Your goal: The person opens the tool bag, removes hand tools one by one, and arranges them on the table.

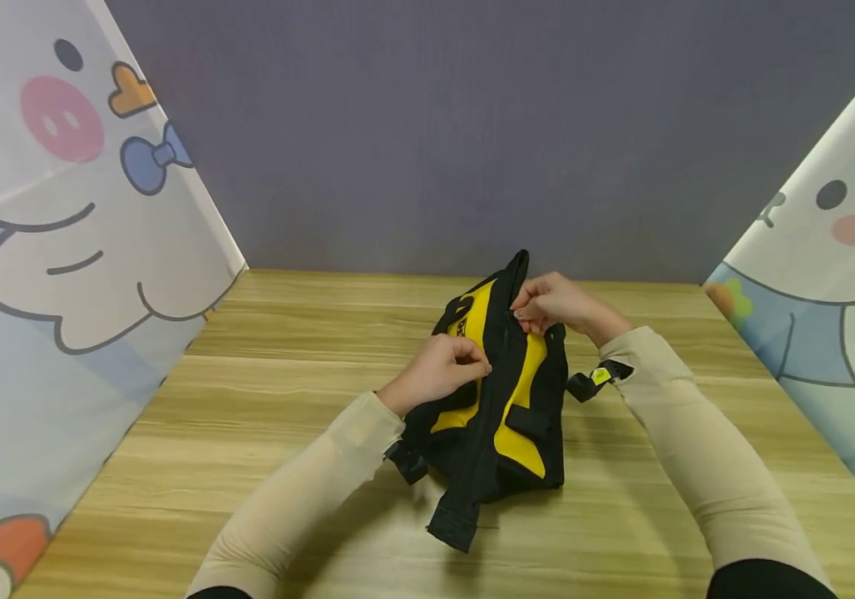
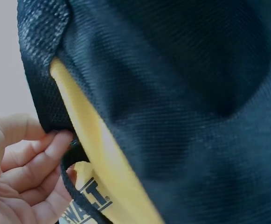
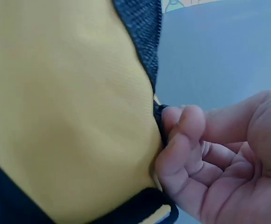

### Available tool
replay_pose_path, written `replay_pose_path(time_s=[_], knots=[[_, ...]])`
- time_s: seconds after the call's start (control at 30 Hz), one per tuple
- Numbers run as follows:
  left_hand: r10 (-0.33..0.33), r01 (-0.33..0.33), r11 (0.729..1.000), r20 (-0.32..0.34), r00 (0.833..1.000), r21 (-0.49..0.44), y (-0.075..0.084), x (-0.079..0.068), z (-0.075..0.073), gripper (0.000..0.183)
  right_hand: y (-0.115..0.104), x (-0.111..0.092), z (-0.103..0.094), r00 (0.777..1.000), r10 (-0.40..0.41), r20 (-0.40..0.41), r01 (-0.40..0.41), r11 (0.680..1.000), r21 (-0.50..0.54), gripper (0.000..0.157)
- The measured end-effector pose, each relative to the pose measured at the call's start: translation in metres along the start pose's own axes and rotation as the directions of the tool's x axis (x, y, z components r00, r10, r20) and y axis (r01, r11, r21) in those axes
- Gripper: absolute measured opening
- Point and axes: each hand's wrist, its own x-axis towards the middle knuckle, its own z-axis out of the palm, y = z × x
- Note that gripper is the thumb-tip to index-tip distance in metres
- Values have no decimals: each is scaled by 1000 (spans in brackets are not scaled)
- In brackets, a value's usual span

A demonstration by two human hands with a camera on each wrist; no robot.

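Observation:
A black and yellow fabric tool bag stands on the table, with a long black zip strip along its top. My left hand pinches the strip's edge near the middle. In the left wrist view the fingertips grip black webbing beside a handle loop and a yellow panel with lettering. Farther along, my right hand pinches the strip near its far end. The right wrist view shows the thumb and fingers on a small dark piece at the zip edge; its shape is mostly hidden.
The bag rests on a wood-grain table. Behind rises a grey wall. Cartoon-printed panels stand at the left and right. The near tail of the zip strip reaches toward me, and black straps hang near both wrists.

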Motion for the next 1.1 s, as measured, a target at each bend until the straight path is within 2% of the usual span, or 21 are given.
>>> replay_pose_path(time_s=[0.1,0.2,0.3,0.4,0.47,0.67,0.93,1.1], knots=[[6,-6,1000,16,1000,1,1,0,-1,8,0,-3,1,997,-36,-64,31,995,-91,9],[13,-13,1000,30,999,12,2,-2,-3,8,-4,-8,3,985,-115,-130,77,961,-267,7],[24,-24,999,33,999,26,4,-3,-4,9,-8,-13,8,964,-227,-139,138,874,-467,4],[29,-30,999,24,999,33,4,-5,-5,10,-10,-16,14,935,-339,-104,215,776,-593,4],[24,-24,999,20,1000,36,4,-6,-4,10,-10,-18,17,921,-375,-102,236,748,-620,4],[8,-8,999,3,1000,41,4,-7,-3,12,-8,-20,23,908,-389,-154,214,748,-628,12],[0,1,1000,-41,999,19,5,-10,1,12,-4,-31,38,880,-448,-156,248,715,-654,13],[10,-9,1000,-48,999,12,2,-8,3,12,-4,-37,41,873,-459,-163,273,738,-617,13]])
